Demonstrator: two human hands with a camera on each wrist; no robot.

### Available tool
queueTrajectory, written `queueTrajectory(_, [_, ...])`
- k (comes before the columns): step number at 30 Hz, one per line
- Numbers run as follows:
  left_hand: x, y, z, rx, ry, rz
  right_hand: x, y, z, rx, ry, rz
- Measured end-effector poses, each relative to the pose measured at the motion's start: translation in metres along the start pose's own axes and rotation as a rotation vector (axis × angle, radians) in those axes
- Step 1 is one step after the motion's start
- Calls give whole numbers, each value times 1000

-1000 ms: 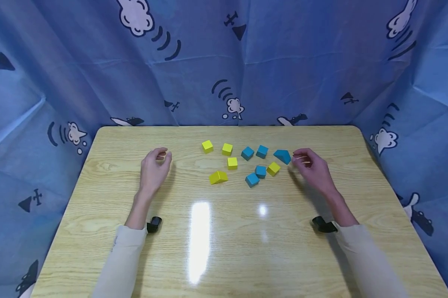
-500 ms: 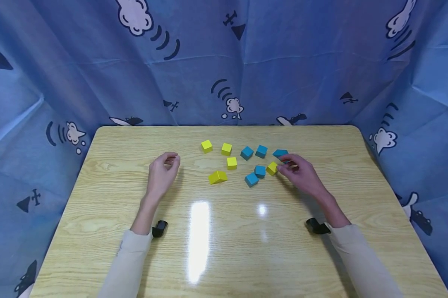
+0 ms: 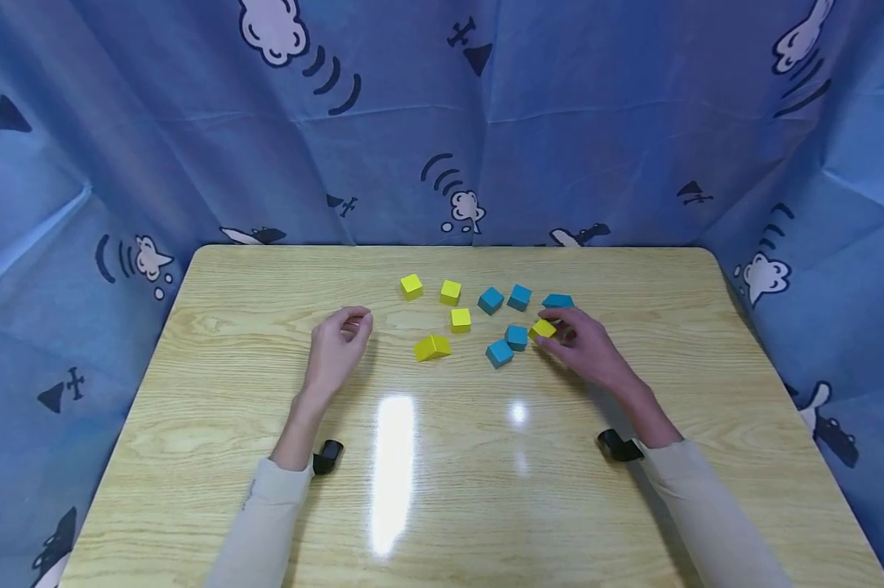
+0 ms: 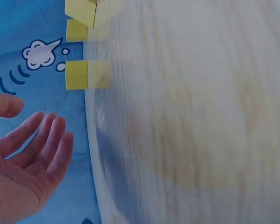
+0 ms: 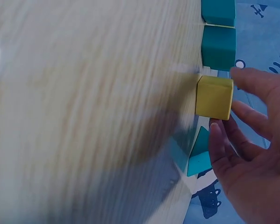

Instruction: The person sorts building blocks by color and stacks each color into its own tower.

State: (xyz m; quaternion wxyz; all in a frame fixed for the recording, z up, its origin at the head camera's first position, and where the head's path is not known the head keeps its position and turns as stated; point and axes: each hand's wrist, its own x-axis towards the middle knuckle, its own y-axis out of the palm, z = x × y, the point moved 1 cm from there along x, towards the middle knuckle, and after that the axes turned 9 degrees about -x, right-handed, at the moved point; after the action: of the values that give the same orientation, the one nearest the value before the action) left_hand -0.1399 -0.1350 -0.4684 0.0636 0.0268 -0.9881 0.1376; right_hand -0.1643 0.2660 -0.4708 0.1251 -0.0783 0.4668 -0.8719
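My right hand is at a yellow cube, holding it between thumb and fingers. In the right wrist view the yellow cube sits by the thumb tip, one finger passing behind it. A blue wedge lies just beyond that hand, partly hidden by its fingers. Left of the held cube is a blue cube, and another blue cube sits nearer me. My left hand hovers empty left of the blocks, its fingers relaxed and slightly bent. The left wrist view shows its palm with nothing in it.
Two more blue cubes stand farther back. Several yellow cubes and a yellow wedge-shaped block lie on the wooden table, left of the blue ones. A blue printed curtain rises behind the table edge.
My right hand has moved left and toward me, from beside the blue wedge to the yellow cube, and now grips it. The left hand has drifted right, toward the blocks.
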Motion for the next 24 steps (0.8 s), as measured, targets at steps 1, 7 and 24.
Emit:
queueTrajectory(1, [-1, 1, 0, -3, -1, 7, 0, 1, 0, -8, 1, 6])
queueTrajectory(7, [-6, 5, -2, -15, -7, 24, -2, 1, 1, -33, 3, 1])
queueTrajectory(24, [-14, 14, -6, -40, -31, 70, -27, 1, 10, 27, 60, 13])
